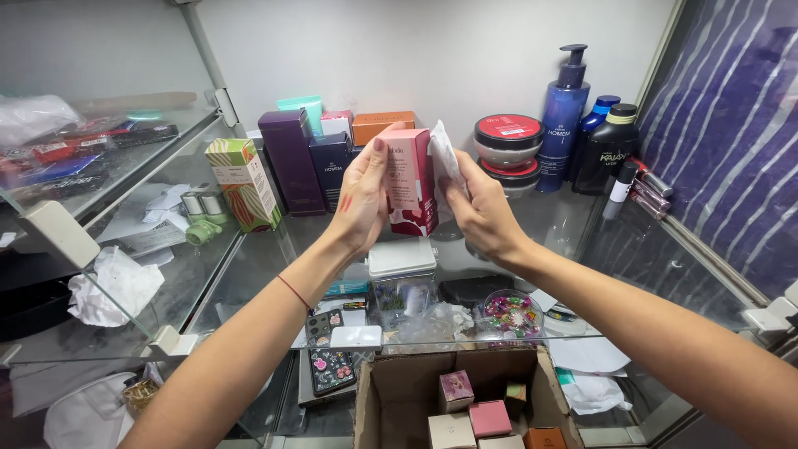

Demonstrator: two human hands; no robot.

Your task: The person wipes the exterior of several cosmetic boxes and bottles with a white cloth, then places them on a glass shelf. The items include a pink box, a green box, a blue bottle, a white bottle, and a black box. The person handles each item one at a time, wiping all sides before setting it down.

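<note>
Two hands hold one pink box [411,181] upright above the glass shelf [573,229]. My left hand [362,195] grips its left side, fingers wrapped around it. My right hand [478,208] pinches a white cloth [445,154] against the box's right edge. Below stands an open cardboard carton [391,391].

Counted on glass shelf, upper centre of frame: approx. 6 upright boxes [291,162]. Upper right: 3 dark bottles [564,108], 2 round red-lidded tins [509,131]. Bottom centre: 1 cardboard carton [399,391] w/ approx. 6 small boxes [489,417].
</note>
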